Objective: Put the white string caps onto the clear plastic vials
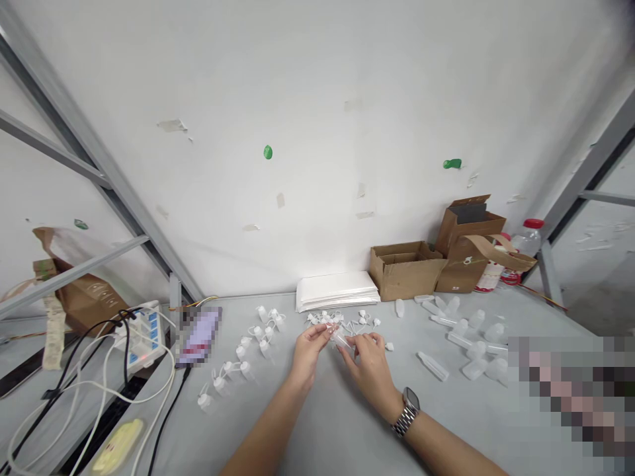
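A clear plastic bottle point(341, 338) is held between both hands near the middle of the table. My left hand point(311, 347) pinches its upper left end, where a small white part shows between the fingertips. The fingers of my right hand point(367, 358), with a watch on the wrist, close on the bottle's lower right side. Just behind the hands lie several small white caps point(325, 317). Several capped bottles point(265, 347) stand to the left. Over on the right, several uncapped clear bottles point(434, 367) lie loose on the grey table point(317, 430).
White sheets point(337, 291) and an open cardboard box point(409, 271) are against the wall. Brown bags point(464, 264) and a red-capped bottle point(530, 241) stand back right. Left are a power strip point(143, 340), cables, a phone point(199, 336) and a yellow object point(118, 447).
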A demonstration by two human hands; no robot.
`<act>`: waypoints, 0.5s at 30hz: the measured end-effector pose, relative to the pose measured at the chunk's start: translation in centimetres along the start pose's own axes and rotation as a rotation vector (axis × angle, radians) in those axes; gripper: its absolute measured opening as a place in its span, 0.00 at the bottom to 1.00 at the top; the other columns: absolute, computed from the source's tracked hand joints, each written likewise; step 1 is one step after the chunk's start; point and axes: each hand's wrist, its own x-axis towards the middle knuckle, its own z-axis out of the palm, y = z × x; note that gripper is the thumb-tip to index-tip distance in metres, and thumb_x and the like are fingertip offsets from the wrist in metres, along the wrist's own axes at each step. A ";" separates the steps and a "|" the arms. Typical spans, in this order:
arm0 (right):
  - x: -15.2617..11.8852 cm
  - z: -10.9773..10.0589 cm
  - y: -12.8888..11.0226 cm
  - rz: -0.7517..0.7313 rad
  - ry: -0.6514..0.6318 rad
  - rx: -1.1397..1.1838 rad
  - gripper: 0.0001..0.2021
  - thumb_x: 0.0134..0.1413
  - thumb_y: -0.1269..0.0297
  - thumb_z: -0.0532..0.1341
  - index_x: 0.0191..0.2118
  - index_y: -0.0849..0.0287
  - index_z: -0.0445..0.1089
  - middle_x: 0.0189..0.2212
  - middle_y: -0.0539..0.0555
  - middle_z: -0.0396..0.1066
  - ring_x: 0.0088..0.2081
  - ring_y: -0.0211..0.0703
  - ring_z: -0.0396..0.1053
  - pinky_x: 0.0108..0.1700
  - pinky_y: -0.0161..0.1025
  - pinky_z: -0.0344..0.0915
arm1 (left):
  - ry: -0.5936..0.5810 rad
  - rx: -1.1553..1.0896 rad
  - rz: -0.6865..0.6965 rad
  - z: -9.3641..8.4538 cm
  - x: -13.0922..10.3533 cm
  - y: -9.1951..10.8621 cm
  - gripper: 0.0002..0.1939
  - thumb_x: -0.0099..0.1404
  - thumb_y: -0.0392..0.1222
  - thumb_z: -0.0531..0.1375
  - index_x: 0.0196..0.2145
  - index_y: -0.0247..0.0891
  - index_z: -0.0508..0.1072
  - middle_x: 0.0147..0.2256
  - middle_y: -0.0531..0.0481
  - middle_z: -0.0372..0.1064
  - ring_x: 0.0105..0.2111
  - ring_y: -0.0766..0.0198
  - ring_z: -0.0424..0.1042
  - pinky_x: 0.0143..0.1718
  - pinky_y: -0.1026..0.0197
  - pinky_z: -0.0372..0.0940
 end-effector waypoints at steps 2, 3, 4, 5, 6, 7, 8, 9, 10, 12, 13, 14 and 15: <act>-0.1 -0.1 -0.1 -0.032 0.020 -0.037 0.08 0.58 0.65 0.50 0.33 0.62 0.63 0.26 0.53 0.68 0.30 0.42 0.65 0.41 0.43 0.51 | 0.023 0.016 0.010 0.0 0.0 -0.1 0.14 0.41 0.41 0.67 0.28 0.33 0.75 0.33 0.43 0.75 0.39 0.56 0.71 0.49 0.54 0.57; -0.1 -0.1 -0.2 -0.034 0.025 -0.044 0.08 0.58 0.65 0.50 0.33 0.62 0.63 0.26 0.53 0.68 0.30 0.43 0.65 0.41 0.43 0.51 | 0.030 0.020 0.015 0.0 0.0 -0.1 0.14 0.41 0.41 0.67 0.28 0.32 0.75 0.33 0.43 0.75 0.39 0.56 0.71 0.49 0.54 0.57; -0.2 -0.1 -0.2 -0.030 0.026 -0.042 0.08 0.58 0.65 0.50 0.34 0.62 0.64 0.26 0.53 0.68 0.30 0.43 0.65 0.41 0.42 0.52 | 0.033 0.026 0.016 -0.1 0.0 -0.2 0.14 0.41 0.41 0.67 0.28 0.32 0.75 0.33 0.43 0.75 0.39 0.56 0.71 0.49 0.54 0.57; -0.2 -0.1 -0.2 -0.017 0.025 -0.029 0.08 0.58 0.65 0.50 0.34 0.61 0.64 0.26 0.54 0.68 0.30 0.43 0.65 0.41 0.43 0.52 | 0.034 0.035 0.016 -0.1 0.1 -0.2 0.14 0.41 0.42 0.67 0.27 0.32 0.75 0.32 0.43 0.75 0.39 0.56 0.71 0.49 0.54 0.57; -0.2 -0.1 -0.3 0.008 0.018 0.000 0.08 0.58 0.64 0.50 0.33 0.61 0.64 0.26 0.54 0.69 0.31 0.43 0.64 0.41 0.43 0.52 | 0.032 0.047 0.015 -0.1 0.1 -0.2 0.14 0.42 0.42 0.67 0.27 0.33 0.76 0.32 0.43 0.75 0.39 0.56 0.71 0.49 0.54 0.57; -0.2 -0.1 -0.3 0.049 0.006 0.046 0.09 0.57 0.63 0.51 0.32 0.61 0.64 0.26 0.54 0.69 0.31 0.43 0.64 0.40 0.43 0.52 | 0.026 0.063 0.015 -0.1 0.1 -0.2 0.14 0.42 0.42 0.67 0.27 0.33 0.76 0.33 0.43 0.75 0.39 0.56 0.71 0.49 0.54 0.57; -0.1 -0.1 -0.3 0.111 -0.014 0.111 0.09 0.56 0.61 0.52 0.31 0.61 0.64 0.26 0.54 0.69 0.31 0.44 0.64 0.40 0.43 0.53 | 0.020 0.081 0.018 -0.1 0.1 -0.2 0.14 0.42 0.42 0.67 0.27 0.33 0.76 0.33 0.42 0.75 0.39 0.55 0.71 0.48 0.54 0.58; 0.0 -0.2 -0.3 0.194 -0.046 0.200 0.10 0.54 0.59 0.53 0.30 0.60 0.64 0.26 0.54 0.69 0.30 0.44 0.64 0.38 0.42 0.54 | 0.013 0.097 0.020 -0.1 0.2 -0.2 0.14 0.42 0.43 0.67 0.28 0.33 0.76 0.33 0.42 0.75 0.39 0.55 0.71 0.48 0.54 0.58; 0.3 -0.3 -0.4 0.295 -0.091 0.315 0.11 0.53 0.57 0.55 0.29 0.60 0.64 0.25 0.54 0.69 0.29 0.43 0.63 0.36 0.41 0.54 | 0.006 0.109 0.023 -0.2 0.2 -0.2 0.14 0.42 0.43 0.67 0.29 0.33 0.76 0.34 0.42 0.75 0.40 0.55 0.71 0.48 0.53 0.58; 0.8 -0.6 -0.3 0.497 -0.212 0.597 0.14 0.49 0.53 0.56 0.25 0.60 0.64 0.22 0.52 0.68 0.25 0.40 0.61 0.31 0.38 0.55 | -0.007 0.122 0.031 -0.2 0.2 -0.1 0.15 0.43 0.43 0.66 0.30 0.34 0.76 0.35 0.42 0.75 0.40 0.55 0.70 0.48 0.54 0.58; 1.1 -0.7 -0.3 0.579 -0.277 0.747 0.16 0.49 0.51 0.56 0.24 0.60 0.64 0.20 0.51 0.67 0.23 0.38 0.59 0.28 0.36 0.54 | -0.014 0.130 0.036 -0.2 0.2 -0.1 0.15 0.43 0.43 0.66 0.30 0.34 0.76 0.36 0.42 0.75 0.41 0.55 0.70 0.48 0.54 0.58; 1.4 -0.8 -0.2 0.645 -0.334 0.883 0.18 0.49 0.50 0.55 0.22 0.60 0.65 0.19 0.50 0.66 0.21 0.36 0.57 0.26 0.35 0.52 | -0.018 0.145 0.046 -0.2 0.1 0.0 0.15 0.44 0.43 0.65 0.31 0.35 0.76 0.37 0.42 0.74 0.41 0.55 0.70 0.49 0.54 0.58; 1.6 -0.8 -0.1 0.701 -0.380 1.002 0.20 0.48 0.48 0.54 0.20 0.60 0.65 0.17 0.50 0.64 0.19 0.34 0.54 0.25 0.35 0.51 | -0.022 0.173 0.066 -0.2 0.1 0.0 0.14 0.45 0.44 0.65 0.31 0.35 0.76 0.37 0.42 0.74 0.42 0.55 0.70 0.49 0.54 0.57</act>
